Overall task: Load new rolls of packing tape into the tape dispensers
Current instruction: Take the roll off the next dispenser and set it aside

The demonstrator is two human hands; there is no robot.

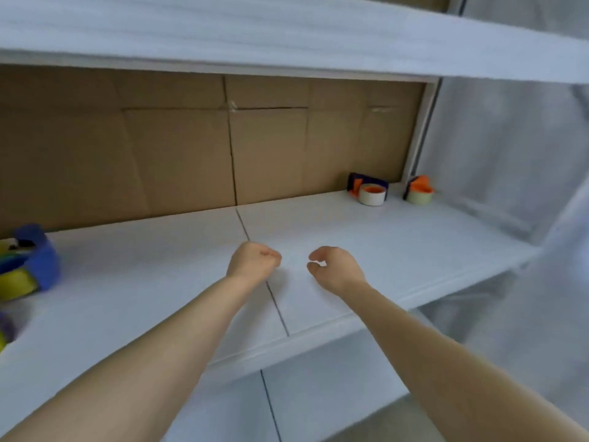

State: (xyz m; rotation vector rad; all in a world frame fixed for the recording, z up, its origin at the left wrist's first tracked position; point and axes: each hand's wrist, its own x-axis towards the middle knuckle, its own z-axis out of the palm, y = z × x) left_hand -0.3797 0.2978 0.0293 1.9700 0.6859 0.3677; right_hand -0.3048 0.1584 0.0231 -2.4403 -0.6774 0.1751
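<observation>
Both my hands hover over the middle of a white shelf [398, 244], holding nothing. My left hand [253, 261] is curled into a fist. My right hand [334, 269] has its fingers loosely curled, thumb and fingertips apart. At the far right back stand two dark blue and orange tape dispensers [368, 189] [419, 190], each with a pale roll of tape in it. At the left edge lies a blue dispenser [35, 260] with a yellow roll, partly cut off by the frame. All three are well out of reach of either hand's fingers.
A cardboard panel [191, 148] lines the back of the shelf. Another white shelf [287, 30] overhangs above, and a lower one [318, 393] sits below. White sheeting [510, 186] hangs on the right. A purple and yellow object [4, 331] shows at the left edge.
</observation>
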